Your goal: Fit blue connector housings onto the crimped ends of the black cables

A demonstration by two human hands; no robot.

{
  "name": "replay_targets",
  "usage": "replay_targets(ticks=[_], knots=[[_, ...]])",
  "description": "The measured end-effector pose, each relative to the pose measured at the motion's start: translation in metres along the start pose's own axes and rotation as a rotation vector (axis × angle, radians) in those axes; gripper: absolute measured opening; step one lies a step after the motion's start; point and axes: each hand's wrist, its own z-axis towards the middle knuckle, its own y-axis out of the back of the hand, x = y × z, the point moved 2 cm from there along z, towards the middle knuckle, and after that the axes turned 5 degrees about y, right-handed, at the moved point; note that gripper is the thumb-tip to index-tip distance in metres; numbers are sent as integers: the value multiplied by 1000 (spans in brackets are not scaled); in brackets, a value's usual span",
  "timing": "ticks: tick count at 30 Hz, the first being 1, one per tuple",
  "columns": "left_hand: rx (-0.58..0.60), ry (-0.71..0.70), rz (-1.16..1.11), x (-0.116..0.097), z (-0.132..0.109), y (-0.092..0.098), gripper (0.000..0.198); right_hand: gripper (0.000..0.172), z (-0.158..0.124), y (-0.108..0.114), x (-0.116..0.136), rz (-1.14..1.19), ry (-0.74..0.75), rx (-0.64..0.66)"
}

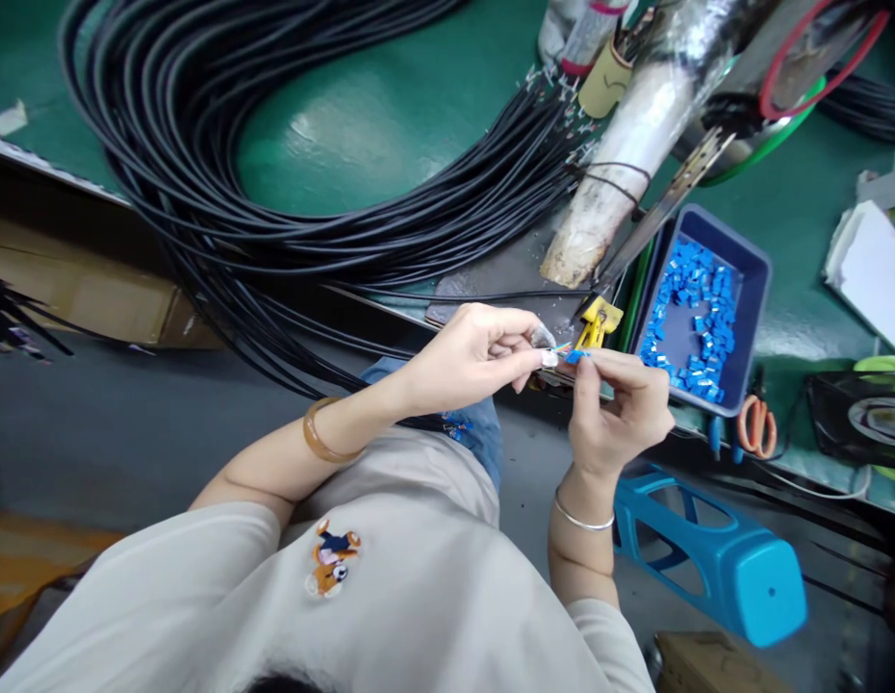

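Between thumb and fingers, my left hand [483, 351] pinches the end of a cable, whose thin coloured wires [561, 347] stick out to the right. Some of its fingertips look covered in white. My right hand [621, 399] is closed on a small blue connector [575, 356], held right at the wire tips. Whether the wires sit inside the connector is too small to tell. Just behind the fingers stands a yellow clip-like piece [599, 322] by the bench edge. More blue connectors [714, 332] lie in a dark blue bin [757, 289] to the right.
A thick bundle of black cables [295, 236] curves over the green bench [332, 135]. A plastic-wrapped post [627, 164] leans above my hands. Orange-handled scissors [756, 425] lie at the bench edge. Below, a blue stool [736, 568] lies on its side.
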Motion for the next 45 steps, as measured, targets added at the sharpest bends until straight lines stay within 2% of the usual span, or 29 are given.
replay_targets(ticks=[2, 4, 6, 9, 13, 18, 21, 24, 30, 36, 38, 42, 43, 45], knots=[[-20, 33, -11, 2, 2, -1, 15, 5, -3, 3, -1, -53, -53, -4], [-48, 36, 15, 5, 3, -1, 12, 9, -3, 8, 1, -87, -113, -9], [-52, 39, 36, 7, 3, -1, 12, 17, -2, 12, 5, -151, -69, 15], [-51, 42, 48, 9, 4, -2, 13, 27, 0, 13, 10, -218, 45, 127], [-49, 40, 38, 11, 4, -2, 14, 34, -1, 9, 11, -219, 93, 217], [-82, 67, -3, 15, 5, -1, 15, 27, -5, 9, 10, -299, 117, 210], [-79, 83, -2, 16, 5, -2, 16, 23, -5, 11, 8, -270, 48, 163], [-63, 81, 4, 15, 5, -2, 16, 26, -5, 12, 7, -227, 11, 118], [-38, 89, -6, 15, 6, -4, 15, 23, -6, 9, 9, -309, 87, 204], [-43, 122, -69, 17, 6, -3, 16, 27, -9, 9, 8, -287, 151, 251], [-51, 123, -69, 16, 6, -3, 17, 28, -8, 9, 8, -248, 106, 182], [-91, 101, -7, 17, 4, -5, 19, 36, -7, 10, 10, 22, -5, -165], [-104, 89, 10, 17, 4, -6, 18, 35, -6, 10, 10, 65, -13, -209], [-127, 60, 43, 18, 4, -6, 17, 27, -5, 8, 11, 33, -28, -178]])
